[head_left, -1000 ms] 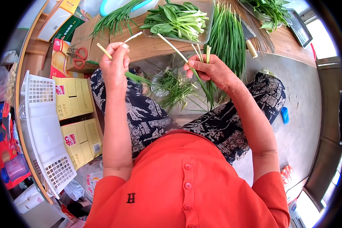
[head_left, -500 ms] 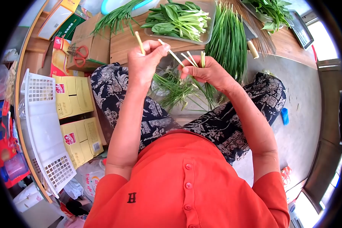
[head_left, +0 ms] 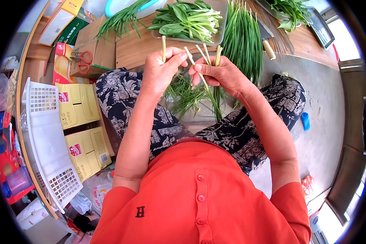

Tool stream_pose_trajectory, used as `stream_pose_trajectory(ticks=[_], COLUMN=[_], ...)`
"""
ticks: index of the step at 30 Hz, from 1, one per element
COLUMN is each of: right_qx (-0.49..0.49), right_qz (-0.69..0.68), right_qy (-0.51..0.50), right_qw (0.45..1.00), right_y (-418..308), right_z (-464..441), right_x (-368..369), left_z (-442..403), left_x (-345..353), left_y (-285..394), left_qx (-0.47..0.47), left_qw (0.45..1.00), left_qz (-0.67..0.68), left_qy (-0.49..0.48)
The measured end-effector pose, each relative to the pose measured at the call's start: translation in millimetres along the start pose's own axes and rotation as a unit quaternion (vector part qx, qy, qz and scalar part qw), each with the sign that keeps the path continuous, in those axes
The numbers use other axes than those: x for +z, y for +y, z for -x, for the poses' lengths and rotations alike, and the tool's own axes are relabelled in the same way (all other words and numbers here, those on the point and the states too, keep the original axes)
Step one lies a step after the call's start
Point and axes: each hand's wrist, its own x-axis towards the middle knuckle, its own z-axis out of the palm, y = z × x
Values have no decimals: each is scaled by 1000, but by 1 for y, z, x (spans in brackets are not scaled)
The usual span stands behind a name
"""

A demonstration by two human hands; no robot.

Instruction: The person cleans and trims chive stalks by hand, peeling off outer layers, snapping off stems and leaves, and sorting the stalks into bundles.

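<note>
Single head-worn view, round-edged, facing forward and steeply down: red buttoned cloth shirt (head_left: 171, 191) lies nearest, bare left hand (head_left: 160, 71) and bare right hand (head_left: 223, 75) midway, flat brown wooden tabletop (head_left: 130, 49) beyond.

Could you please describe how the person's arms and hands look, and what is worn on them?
The left hand and right hand are bare, with no gloves, rings or watch visible. Plain red short sleeves end near the elbows, leaving the forearms uncovered.

Orange-handled scissors (head_left: 84, 61) sit by a cardboard box (head_left: 103, 46); a white basket (head_left: 49, 140) borders two yellow cartons (head_left: 85, 156).
</note>
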Motion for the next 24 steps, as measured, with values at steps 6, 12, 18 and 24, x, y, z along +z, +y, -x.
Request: stream_pose_trajectory(ticks=[6,12,18,24], right_qx=[-8,-14,-25,-8], right_qz=[-8,41,67,75], right_qy=[30,51,68,33], right_qw=[999,998,995,997], right_y=[1,6,8,5], right_z=[-3,-5,-5,-2], right_x=[-1,-1,-2,2], left_z=[-1,-2,-1,-5], left_x=[0,10,11,8], left_y=[-2,-1,-1,-3], left_qx=[-1,59,71,160], left_qw=[998,994,985,957], left_qz=[49,-32,-123,-225], left_qy=[37,86,98,88])
